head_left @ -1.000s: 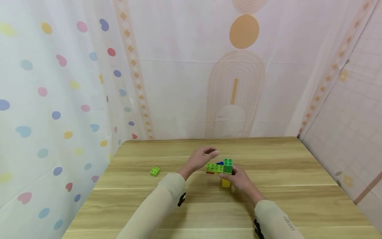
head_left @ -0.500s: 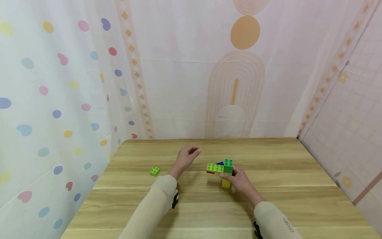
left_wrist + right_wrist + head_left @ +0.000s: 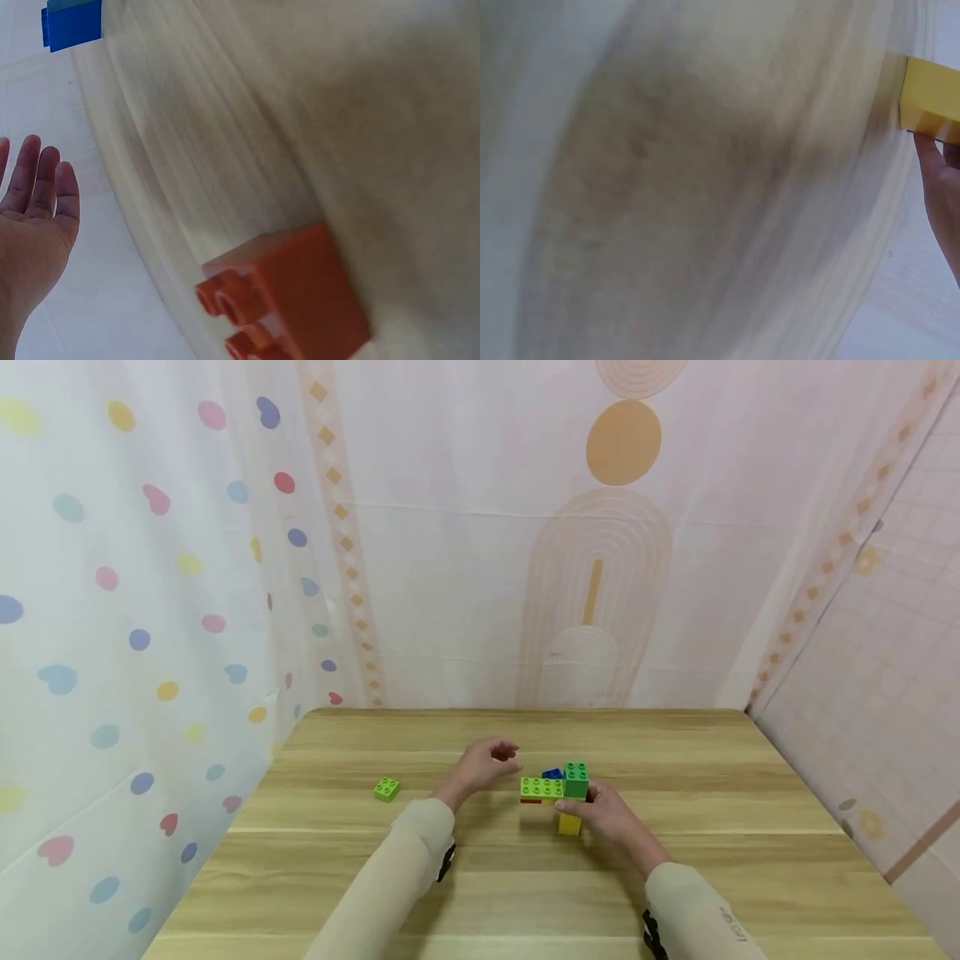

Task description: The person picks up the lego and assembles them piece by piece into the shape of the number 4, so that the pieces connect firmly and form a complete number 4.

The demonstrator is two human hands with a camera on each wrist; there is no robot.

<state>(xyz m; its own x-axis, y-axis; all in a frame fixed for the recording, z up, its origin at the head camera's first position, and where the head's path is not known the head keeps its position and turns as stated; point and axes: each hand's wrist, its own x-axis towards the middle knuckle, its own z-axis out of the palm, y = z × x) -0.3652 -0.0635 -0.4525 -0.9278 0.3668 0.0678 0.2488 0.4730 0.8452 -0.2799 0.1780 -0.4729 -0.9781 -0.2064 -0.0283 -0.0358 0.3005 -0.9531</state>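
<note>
On the right of the table's middle stands a build of toy building bricks, with a dark green brick (image 3: pixel 576 780) on top, a lime green brick (image 3: pixel 542 787) sticking out to the left and a yellow brick (image 3: pixel 569 824) at the bottom. My right hand (image 3: pixel 609 813) grips this build from its right side, thumb across the front. The yellow brick (image 3: pixel 931 101) also shows at the fingers in the right wrist view. My left hand (image 3: pixel 486 765) is a short way left of the build, fingers loosely bent, holding nothing. A blue brick (image 3: pixel 552 773) shows behind the lime green one.
A loose lime green brick (image 3: pixel 387 789) lies on the wooden table (image 3: pixel 480 910) to the left. An orange brick (image 3: pixel 300 300) lies near my left wrist, hidden by the forearm in the head view. A patterned curtain (image 3: pixel 450 610) hangs behind the table.
My left hand moved left, away from the build, then came partway back to the right and slightly lower. The right hand keeps its grip on the build.
</note>
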